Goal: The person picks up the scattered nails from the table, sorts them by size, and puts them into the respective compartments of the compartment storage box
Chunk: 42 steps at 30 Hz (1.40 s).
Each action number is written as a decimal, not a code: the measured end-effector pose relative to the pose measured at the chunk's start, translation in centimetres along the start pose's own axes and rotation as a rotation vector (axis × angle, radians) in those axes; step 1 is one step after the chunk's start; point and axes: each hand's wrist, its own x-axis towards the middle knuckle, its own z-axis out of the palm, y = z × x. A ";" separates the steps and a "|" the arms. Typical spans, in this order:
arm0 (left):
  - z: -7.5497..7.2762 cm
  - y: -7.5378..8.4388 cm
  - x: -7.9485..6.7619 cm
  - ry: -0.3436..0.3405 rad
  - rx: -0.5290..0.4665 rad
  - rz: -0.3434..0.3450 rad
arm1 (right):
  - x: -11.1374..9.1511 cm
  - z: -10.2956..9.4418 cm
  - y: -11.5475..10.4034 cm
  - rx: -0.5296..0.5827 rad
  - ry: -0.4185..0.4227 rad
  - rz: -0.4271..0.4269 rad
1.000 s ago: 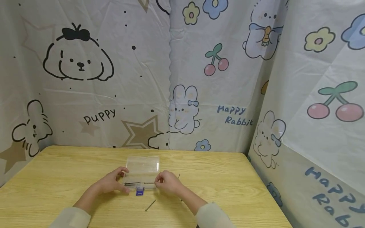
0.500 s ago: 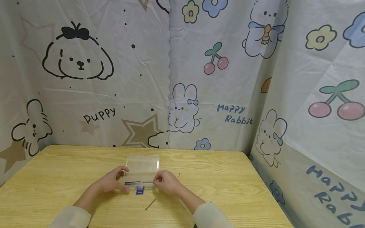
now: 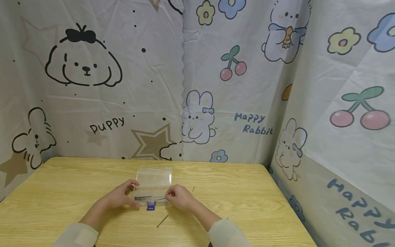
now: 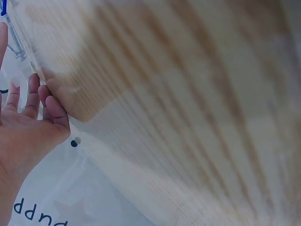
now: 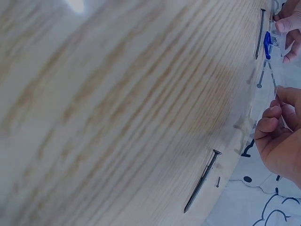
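A clear plastic box lies with its lid raised at the back and a blue latch at its front. My left hand holds the box's left side, thumb at the front corner and fingers farther back. My right hand pinches a nail between thumb and index finger, low over the right front part of the box. Several dark nails lie in the left front part. In the right wrist view another nail shows beside the pinched one.
One loose nail lies on the wooden table in front of the box. Right of it are a small nail and a large nail; my right forearm hides the large one from the head view. Printed cloth hangs behind.
My right hand has shifted slightly left with the pinched nail, which now slants a little in the box's front. My left hand has stayed on the box.
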 end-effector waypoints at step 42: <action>0.1 0.3 -0.2 -0.005 -0.006 0.000 | -3.4 0.3 0.6 -0.045 -0.194 -0.053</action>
